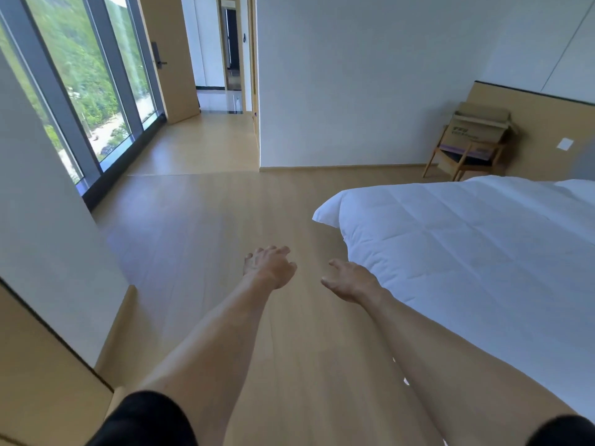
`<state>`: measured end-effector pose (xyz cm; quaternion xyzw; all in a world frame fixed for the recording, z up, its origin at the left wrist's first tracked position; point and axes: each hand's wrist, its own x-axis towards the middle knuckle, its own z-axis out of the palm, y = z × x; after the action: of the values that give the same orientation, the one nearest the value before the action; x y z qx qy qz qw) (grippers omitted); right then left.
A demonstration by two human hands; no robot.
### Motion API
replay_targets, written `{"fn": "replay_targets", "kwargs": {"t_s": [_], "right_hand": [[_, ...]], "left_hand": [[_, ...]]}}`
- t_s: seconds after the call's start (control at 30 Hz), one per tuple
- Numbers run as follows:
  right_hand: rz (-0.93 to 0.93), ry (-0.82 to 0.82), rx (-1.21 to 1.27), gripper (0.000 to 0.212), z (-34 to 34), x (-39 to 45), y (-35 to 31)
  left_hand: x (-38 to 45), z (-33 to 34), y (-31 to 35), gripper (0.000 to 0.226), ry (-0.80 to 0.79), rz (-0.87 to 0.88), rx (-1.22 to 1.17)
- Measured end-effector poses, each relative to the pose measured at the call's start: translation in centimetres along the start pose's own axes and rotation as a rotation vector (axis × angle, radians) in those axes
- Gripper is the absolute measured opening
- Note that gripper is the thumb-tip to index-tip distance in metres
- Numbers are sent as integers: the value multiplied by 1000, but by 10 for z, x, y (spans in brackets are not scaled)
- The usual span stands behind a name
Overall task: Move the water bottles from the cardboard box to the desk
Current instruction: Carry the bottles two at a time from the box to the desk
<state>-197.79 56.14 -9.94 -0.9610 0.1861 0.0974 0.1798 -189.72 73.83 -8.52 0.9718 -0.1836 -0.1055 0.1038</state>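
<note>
A cardboard box (479, 130) with open flaps sits on a wooden chair (463, 160) at the far right, against the wall beside the bed. Its inside is hidden, and no water bottles show. My left hand (269, 267) and my right hand (349, 280) reach forward over the wooden floor, both empty with fingers loosely relaxed. Both hands are far from the box. No desk top is plainly in view.
A bed with a white duvet (467, 246) fills the right side. Wooden floor (209, 220) stretches ahead toward a hallway with an open door (170, 59). Tall windows (80, 75) line the left. A wood panel (48, 365) stands at the near left.
</note>
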Motion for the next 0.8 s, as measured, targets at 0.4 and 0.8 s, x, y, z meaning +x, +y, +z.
{"fn": "replay_targets", "kwargs": {"t_s": [0.4,0.8], "right_hand": [[3,-6,41,68,-36,209,-10],[-110,-33,-12,65,-120,465,-36]], "left_hand": [[206,-28,1,52,-6,14,66],[452,-92,17,51,50,-64,63]]}}
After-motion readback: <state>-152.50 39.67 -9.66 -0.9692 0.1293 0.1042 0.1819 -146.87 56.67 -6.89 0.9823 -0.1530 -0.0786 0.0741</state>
